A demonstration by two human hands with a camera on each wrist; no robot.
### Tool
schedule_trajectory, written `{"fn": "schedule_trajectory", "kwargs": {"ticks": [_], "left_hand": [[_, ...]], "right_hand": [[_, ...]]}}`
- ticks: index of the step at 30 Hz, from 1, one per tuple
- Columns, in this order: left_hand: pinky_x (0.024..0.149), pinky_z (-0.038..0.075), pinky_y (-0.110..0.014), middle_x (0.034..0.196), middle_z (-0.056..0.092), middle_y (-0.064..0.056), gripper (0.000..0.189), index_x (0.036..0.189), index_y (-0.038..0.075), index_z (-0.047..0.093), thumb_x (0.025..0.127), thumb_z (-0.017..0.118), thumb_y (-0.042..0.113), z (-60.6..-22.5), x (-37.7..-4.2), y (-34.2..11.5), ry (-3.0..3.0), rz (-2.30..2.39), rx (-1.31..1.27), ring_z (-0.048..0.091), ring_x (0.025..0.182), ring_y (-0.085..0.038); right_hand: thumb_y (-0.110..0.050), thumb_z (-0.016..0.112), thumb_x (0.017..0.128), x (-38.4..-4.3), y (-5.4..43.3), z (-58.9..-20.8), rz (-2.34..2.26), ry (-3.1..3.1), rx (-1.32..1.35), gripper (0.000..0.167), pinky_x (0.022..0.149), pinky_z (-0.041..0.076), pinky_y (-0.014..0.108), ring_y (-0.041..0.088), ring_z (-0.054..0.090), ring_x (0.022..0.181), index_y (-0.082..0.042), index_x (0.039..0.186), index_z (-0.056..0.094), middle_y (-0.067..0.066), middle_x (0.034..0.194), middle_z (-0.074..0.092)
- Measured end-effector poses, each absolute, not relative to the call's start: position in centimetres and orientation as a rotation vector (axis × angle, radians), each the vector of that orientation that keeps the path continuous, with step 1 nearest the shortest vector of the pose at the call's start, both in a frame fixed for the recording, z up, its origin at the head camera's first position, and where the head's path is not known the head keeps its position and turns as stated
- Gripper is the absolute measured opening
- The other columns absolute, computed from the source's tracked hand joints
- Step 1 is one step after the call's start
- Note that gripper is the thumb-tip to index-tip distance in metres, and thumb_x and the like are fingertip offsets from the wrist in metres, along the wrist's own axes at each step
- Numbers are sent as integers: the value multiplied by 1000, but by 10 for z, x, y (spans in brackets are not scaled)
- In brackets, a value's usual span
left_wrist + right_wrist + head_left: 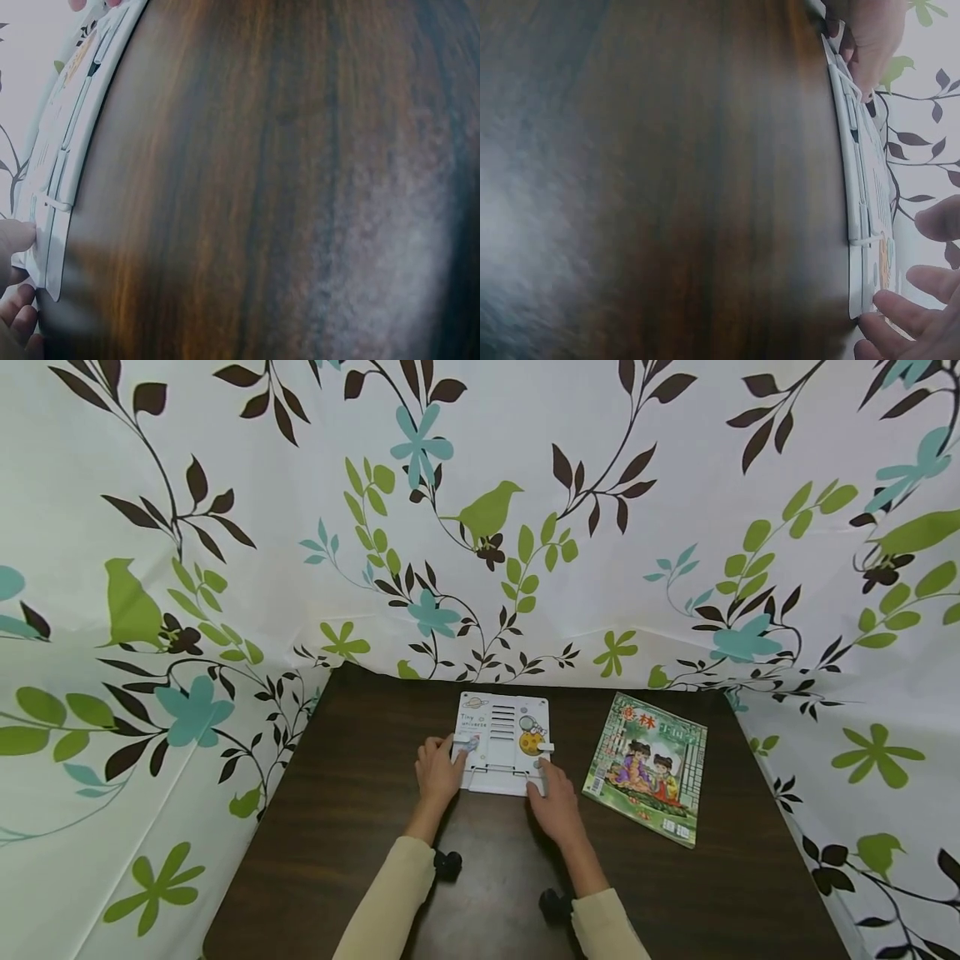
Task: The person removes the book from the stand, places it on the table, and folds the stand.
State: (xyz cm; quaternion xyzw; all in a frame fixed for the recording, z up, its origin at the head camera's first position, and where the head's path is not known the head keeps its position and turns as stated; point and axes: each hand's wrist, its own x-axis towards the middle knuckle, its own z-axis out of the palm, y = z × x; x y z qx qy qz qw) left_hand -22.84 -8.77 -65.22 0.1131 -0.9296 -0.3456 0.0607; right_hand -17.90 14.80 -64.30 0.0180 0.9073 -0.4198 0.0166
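A white folding book stand (501, 739), printed "Tiny universe" with a planet and an astronaut, lies flat on the dark table. My left hand (438, 770) holds its left edge; in the left wrist view the thumb (16, 235) is over the top and the other fingers curl at the side. At the lower right edge is my right hand (557, 800), its fingers loosely spread. The right wrist view shows that hand's fingertips (881, 304) right at the stand's edge, with the thumb lifted away from it.
To the right of the stand lies a magazine (648, 768) with a green cover and two illustrated figures, set at a slant. A patterned cloth (480, 602) with leaves and birds hangs around the back and sides of the wood-grain table (337, 860).
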Motion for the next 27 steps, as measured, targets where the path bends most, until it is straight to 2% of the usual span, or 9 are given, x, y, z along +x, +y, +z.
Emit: {"fn": "schedule_trajectory", "kwargs": {"ticks": [3,7,13,27], "left_hand": [[101,43,-56,138,57,-18,52,150,8,64,104,72,32,-652,-227,-86,-2809,-1041,344,50,127,-37],[99,43,-56,135,58,-18,49,146,8,67,103,74,31,-652,-226,-85,-2797,-1035,336,50,124,-38],[104,43,-57,139,58,-20,46,137,4,68,103,74,33,-652,-223,-83,-2810,-1041,361,51,129,-39],[105,43,-58,140,58,-20,43,133,4,67,103,75,33,-653,-223,-80,-2798,-1062,374,51,130,-39]], "right_hand": [[-22,64,104,-186,153,-644,-1343,2811,64,61,116,38,72,52,45,147,0,159,47,31,159,47],[-25,61,107,-197,159,-644,-1341,2766,110,69,122,34,70,51,37,155,2,165,35,31,166,38],[-33,54,110,-206,164,-640,-1282,2675,191,79,129,24,68,49,26,162,2,171,18,29,174,26],[-37,52,110,-208,162,-635,-1241,2667,235,76,123,15,80,50,33,158,-3,171,23,27,171,36]]}}
